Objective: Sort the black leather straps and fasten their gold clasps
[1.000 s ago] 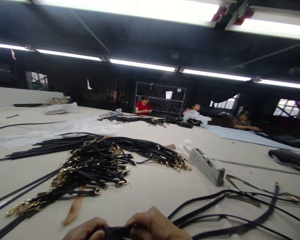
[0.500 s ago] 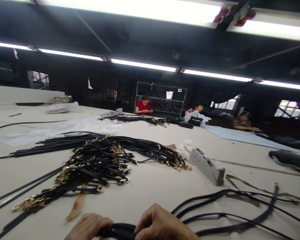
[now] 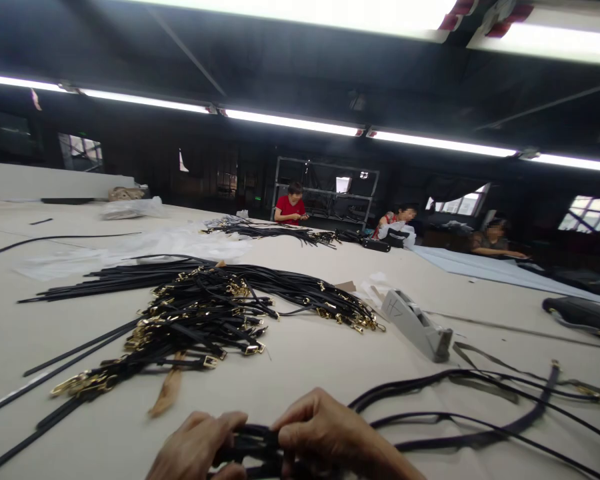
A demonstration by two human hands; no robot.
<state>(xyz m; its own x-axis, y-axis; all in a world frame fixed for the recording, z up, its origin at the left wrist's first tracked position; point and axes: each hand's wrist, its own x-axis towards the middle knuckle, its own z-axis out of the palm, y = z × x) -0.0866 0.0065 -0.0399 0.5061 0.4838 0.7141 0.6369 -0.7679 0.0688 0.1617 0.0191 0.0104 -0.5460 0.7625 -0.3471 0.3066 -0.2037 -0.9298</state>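
Observation:
At the bottom edge of the head view, my left hand (image 3: pixel 197 443) and my right hand (image 3: pixel 325 430) are closed on black straps (image 3: pixel 255 441) between them. The right thumb and forefinger pinch the straps' right side; the left fingers wrap their left side. Lower parts of the straps are cut off by the frame. Long black straps (image 3: pixel 485 437) curve across the table to the right of my right hand. Beyond my hands lies a heap of black straps with gold buckles and clasps (image 3: pixel 195 320), and a tan strip (image 3: pixel 167 393) pokes out from under it.
A grey tape dispenser (image 3: pixel 417 325) stands right of the heap on the pale table (image 3: pixel 310 360). Clear plastic (image 3: pixel 145 247) lies behind the heap. A black bag (image 3: pixel 580 317) rests at the right. Several people sit farther off, one in a red top (image 3: pixel 290 210).
Both hands have risen slightly in view, and more of the straps between them shows, with gaps now visible. The camera has tilted down a little, while the heap stays put.

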